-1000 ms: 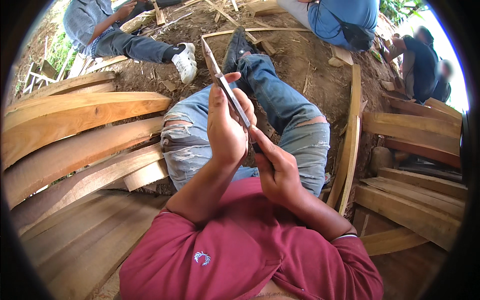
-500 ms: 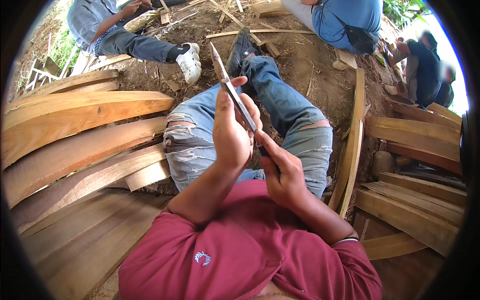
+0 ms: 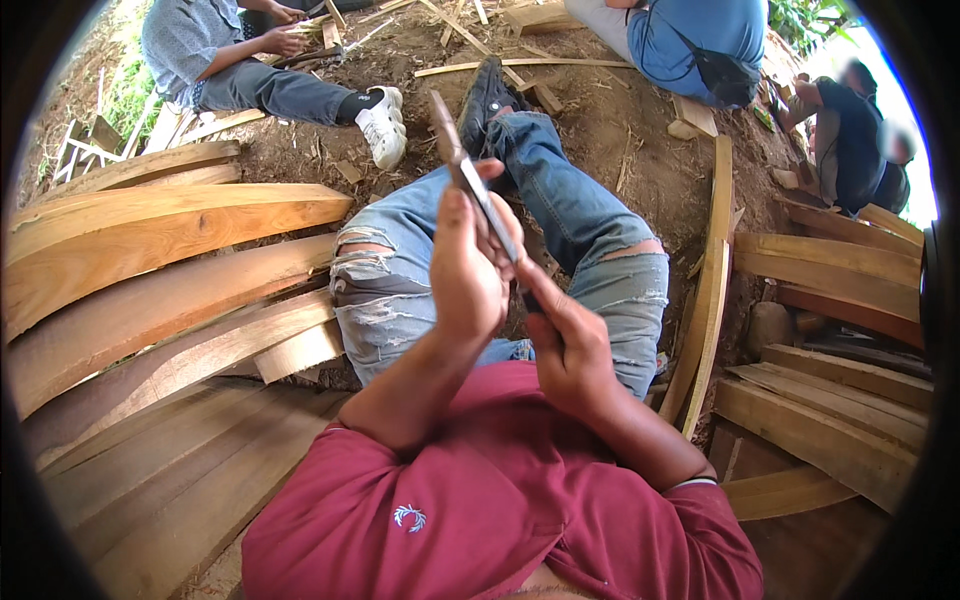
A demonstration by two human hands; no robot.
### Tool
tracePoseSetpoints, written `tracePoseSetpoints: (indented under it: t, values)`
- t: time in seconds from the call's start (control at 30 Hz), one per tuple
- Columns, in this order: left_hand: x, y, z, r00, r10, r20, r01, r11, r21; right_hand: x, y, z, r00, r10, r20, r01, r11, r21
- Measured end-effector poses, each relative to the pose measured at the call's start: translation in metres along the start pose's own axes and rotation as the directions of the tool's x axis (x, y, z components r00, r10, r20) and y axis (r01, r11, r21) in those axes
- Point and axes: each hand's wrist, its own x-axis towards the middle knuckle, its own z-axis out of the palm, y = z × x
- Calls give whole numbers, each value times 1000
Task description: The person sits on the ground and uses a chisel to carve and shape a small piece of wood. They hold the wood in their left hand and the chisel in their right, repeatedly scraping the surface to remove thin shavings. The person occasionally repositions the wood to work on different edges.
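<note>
Above my lap, my left hand (image 3: 470, 265) is closed around a slender brown wooden piece (image 3: 445, 128), whose narrow end sticks up past my fingers. Across that palm lies the grey metal blade of a knife (image 3: 492, 215), flat against or right beside the wood. My right hand (image 3: 575, 345) grips the knife by its dark handle, with the forefinger stretched along toward the blade. Motion blurs the wood and the blade, and my left fingers hide the wood's lower part, so the exact contact cannot be told.
Long curved boards (image 3: 180, 225) are stacked at my left, with more planks (image 3: 820, 410) at my right. A narrow upright board (image 3: 712, 270) stands by my right knee. Other people sit ahead, one with a white shoe (image 3: 382, 130). Wood scraps litter the dirt.
The wooden piece and blade have tilted and turned slightly between my hands, blurring. Both hands have shifted only a little. The seated person at far left has moved their hands.
</note>
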Motion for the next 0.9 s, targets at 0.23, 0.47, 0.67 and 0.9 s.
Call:
tracePoseSetpoints:
  t: [0.23,0.47,0.67,0.9]
  values:
    - [2,4,5,992,23,-126,-31,997,-66,-2,-3,0,1000,9,-11,-9,999,-38]
    - [-5,1,5,996,-2,-85,-5,996,-85,2,-6,2,1000,-11,-7,11,1000,-11]
    - [-5,3,5,999,29,-20,-29,1000,6,1,-8,-1,1000,-5,15,5,1000,24]
    - [0,3,3,1000,15,-24,-15,1000,6,-5,-7,-4,1000,6,4,-6,1000,-20]
